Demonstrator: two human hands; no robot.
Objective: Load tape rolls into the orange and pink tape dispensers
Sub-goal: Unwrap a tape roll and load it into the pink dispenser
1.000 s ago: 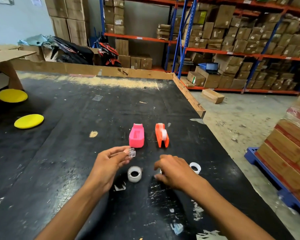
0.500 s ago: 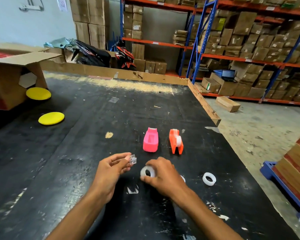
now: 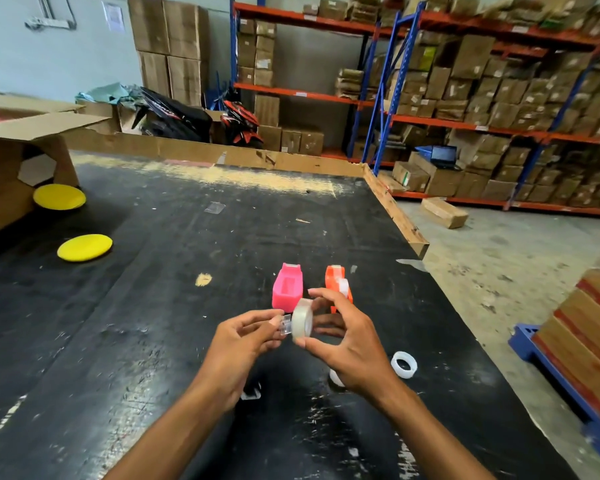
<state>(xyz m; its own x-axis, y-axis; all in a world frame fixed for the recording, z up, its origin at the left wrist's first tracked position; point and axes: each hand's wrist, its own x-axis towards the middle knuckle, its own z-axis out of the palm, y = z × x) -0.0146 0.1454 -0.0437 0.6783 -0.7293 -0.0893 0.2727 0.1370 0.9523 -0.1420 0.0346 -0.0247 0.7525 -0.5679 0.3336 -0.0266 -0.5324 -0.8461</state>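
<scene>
Right hand (image 3: 347, 344) has a clear tape roll (image 3: 302, 322) pinched edge-on, thumb under it and index finger curled over the top, the other fingers spread loose behind. Left hand (image 3: 243, 344) is right up against it, thumb and forefinger clamped on a small clear plastic core piece (image 3: 284, 323), which sits touching or just about touching the roll's left face. Can't tell if it's actually in the hole. Both are held up off the table (image 3: 153, 323), over the middle of its near half.

Just past the fingers, the pink dispenser (image 3: 287, 287) lies on the table with its open hollow facing up. The orange dispenser (image 3: 336, 285) is beside it on the right, partly hidden by the right hand's fingers, with what looks like a white roll already sitting in it.

Below the right wrist there's a white ring (image 3: 404, 364) lying flat toward the table's right edge, and another whitish bit (image 3: 336, 378) peeking out from under the hand. A small clear scrap (image 3: 251, 393) lies under the left wrist.

Further out, two yellow discs (image 3: 84, 247) sit toward the left edge, one of them just beside an open cardboard box (image 3: 11, 168). Wooden boards (image 3: 392, 209) run along the far and right edges.
</scene>
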